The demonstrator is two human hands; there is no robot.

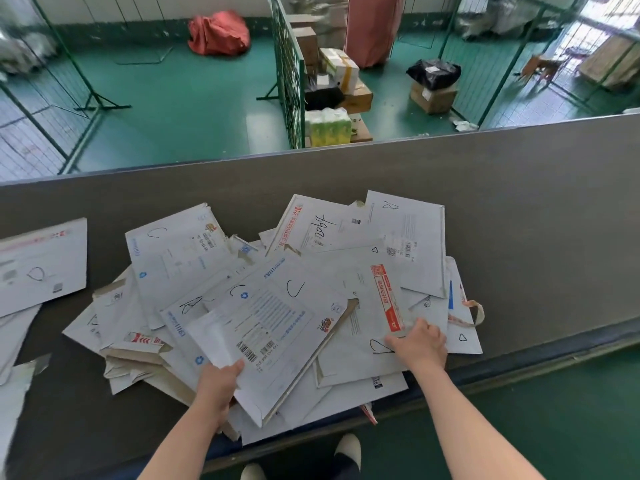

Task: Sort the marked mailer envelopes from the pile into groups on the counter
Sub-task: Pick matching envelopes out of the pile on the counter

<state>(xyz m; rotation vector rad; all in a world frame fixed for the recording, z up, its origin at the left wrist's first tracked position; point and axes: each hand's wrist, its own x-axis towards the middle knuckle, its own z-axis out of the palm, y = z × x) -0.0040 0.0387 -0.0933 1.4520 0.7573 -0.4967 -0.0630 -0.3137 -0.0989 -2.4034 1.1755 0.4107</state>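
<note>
Head view: two bare hands work a loose pile of white cardboard mailer envelopes (277,299) on a dark grey surface (519,209).
The left hand (218,386) pinches the near edge of a white envelope marked with a black "C" (277,327), thumb on top, tilted above the pile. The right hand (419,344) presses curled fingers onto a white envelope with a red strip (360,306). A separate white envelope bearing a drawn loop (41,265) lies well apart, at the left.

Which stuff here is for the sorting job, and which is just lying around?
For the job: pile of envelopes, envelope in the left hand, left hand, right hand, sorted envelope, counter.

Lying around: red bag, cardboard boxes, black bag.
</note>
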